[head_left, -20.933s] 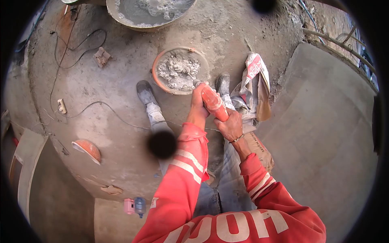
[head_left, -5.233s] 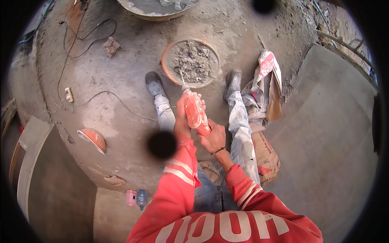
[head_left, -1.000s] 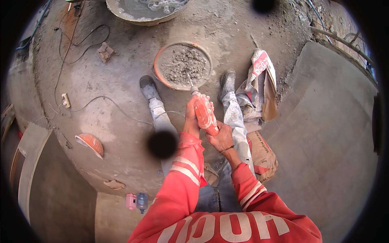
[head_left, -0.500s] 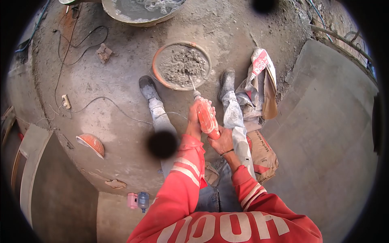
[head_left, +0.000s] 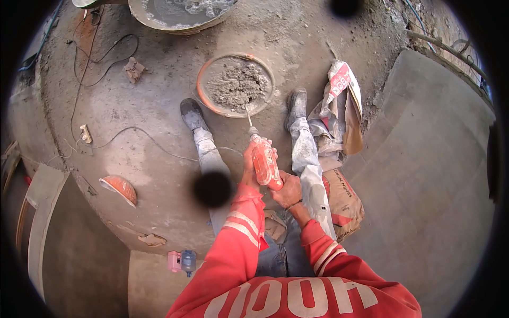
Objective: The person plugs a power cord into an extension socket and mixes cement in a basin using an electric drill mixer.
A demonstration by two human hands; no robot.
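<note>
We see the left hand point(head_left: 248, 165) wrapped around the front body of an orange drill point(head_left: 265, 164), just behind its chuck, while the right hand point(head_left: 289, 191) is clenched around the rear handle. The drill is between our two legs, its metal rod point(head_left: 249, 117) crossing the near edge of a round bucket point(head_left: 201, 87) and meeting the lumpy grey mix point(head_left: 237, 85) inside. The bucket sits on the floor point(head_left: 159, 95), just beyond the drill. At the floor's far edge we see a large tub point(head_left: 207, 25) of cloudy, foamy water. A crumpled sack point(head_left: 334, 106) lies beside our right boot point(head_left: 297, 104), and toward the floor's left edge an orange bowl point(head_left: 122, 189) lies tipped on its side.
</note>
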